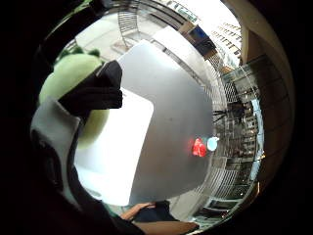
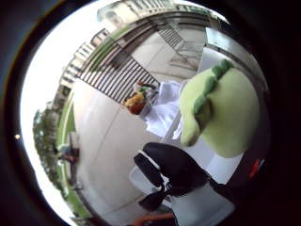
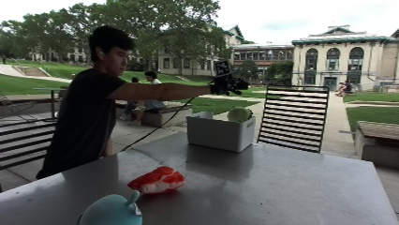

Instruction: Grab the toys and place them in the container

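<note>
Now the right hand [image 3: 227,85] hangs above the container [image 3: 219,133] with its grip relaxed and empty, apparently because the green toy [image 3: 240,114] lies inside it.

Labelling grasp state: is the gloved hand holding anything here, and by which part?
Nothing held. The gloved right hand hovers above the white container; the green toy sits in it, apart from the fingers.
</note>
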Demonstrator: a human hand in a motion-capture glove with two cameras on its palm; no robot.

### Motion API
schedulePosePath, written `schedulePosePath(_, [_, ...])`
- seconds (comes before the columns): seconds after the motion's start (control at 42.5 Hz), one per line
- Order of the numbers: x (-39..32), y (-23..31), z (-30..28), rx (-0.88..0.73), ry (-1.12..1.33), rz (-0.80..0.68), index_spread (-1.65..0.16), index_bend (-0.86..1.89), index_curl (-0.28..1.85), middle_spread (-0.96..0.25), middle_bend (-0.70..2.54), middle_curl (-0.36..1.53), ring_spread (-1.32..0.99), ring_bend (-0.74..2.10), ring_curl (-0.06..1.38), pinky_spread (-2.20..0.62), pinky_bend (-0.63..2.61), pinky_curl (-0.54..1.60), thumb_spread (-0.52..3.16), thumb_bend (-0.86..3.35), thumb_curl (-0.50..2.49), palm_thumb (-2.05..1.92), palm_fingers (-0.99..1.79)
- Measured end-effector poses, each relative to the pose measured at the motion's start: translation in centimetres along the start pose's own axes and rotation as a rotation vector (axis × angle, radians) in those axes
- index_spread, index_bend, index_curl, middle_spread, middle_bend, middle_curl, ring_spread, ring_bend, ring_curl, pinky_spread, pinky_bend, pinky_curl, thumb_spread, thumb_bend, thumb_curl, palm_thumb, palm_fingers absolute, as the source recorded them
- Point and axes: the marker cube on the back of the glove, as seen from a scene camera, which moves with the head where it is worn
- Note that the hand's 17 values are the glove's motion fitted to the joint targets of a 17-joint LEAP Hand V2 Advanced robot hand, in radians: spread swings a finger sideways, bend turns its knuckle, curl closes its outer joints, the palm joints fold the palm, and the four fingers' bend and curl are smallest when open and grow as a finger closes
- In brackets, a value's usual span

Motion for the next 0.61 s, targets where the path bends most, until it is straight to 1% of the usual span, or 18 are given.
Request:
schedulePosePath(0.024, [0.1,0.0,0.2,-0.003,0.014,0.005,-0.33,0.04,0.08,-0.15,0.17,0.61,-0.21,0.89,0.45,-0.23,1.41,0.49,1.09,-0.13,0.57,0.08,-0.04])
schedulePosePath(0.071, [0.4,-0.1,0.5,-0.008,0.032,0.01,-0.33,0.08,0.09,-0.13,0.18,0.6,-0.17,0.81,0.43,-0.18,1.43,0.49,1.07,-0.11,0.54,0.02,-0.11])
schedulePosePath(0.212, [1.5,0.5,-0.6,-0.01,0.037,-0.025,-0.32,0.12,0.1,-0.08,0.19,0.56,-0.1,0.72,0.36,-0.09,1.38,0.44,1.04,-0.08,0.47,-0.06,-0.11])
schedulePosePath(0.306, [2.9,1.7,-1.9,-0.027,0.018,-0.105,-0.32,0.14,0.12,-0.06,0.19,0.54,-0.07,0.69,0.34,-0.06,1.32,0.42,1.03,-0.07,0.44,-0.07,-0.1])
schedulePosePath(0.353, [4.5,2.3,-2.5,-0.03,0.059,-0.141,-0.32,0.14,0.13,-0.06,0.19,0.54,-0.06,0.68,0.34,-0.05,1.31,0.41,1.02,-0.07,0.42,-0.07,-0.09])
schedulePosePath(0.447, [7.4,3.4,-3.9,-0.033,0.109,-0.077,-0.33,0.15,0.15,-0.06,0.19,0.53,-0.06,0.64,0.32,-0.04,1.27,0.39,1.02,-0.08,0.39,-0.08,-0.08])
schedulePosePath(0.517, [8.8,4.7,-5.4,-0.038,0.073,-0.062,-0.33,0.14,0.16,-0.05,0.2,0.52,-0.05,0.61,0.31,-0.02,1.24,0.38,1.01,-0.08,0.37,-0.08,-0.09])
schedulePosePath(0.611, [5.2,6.8,-8.2,-0.062,-0.123,-0.074,-0.32,0.13,0.17,-0.05,0.19,0.51,-0.05,0.6,0.31,-0.01,1.22,0.36,1.0,-0.07,0.34,-0.08,-0.08])
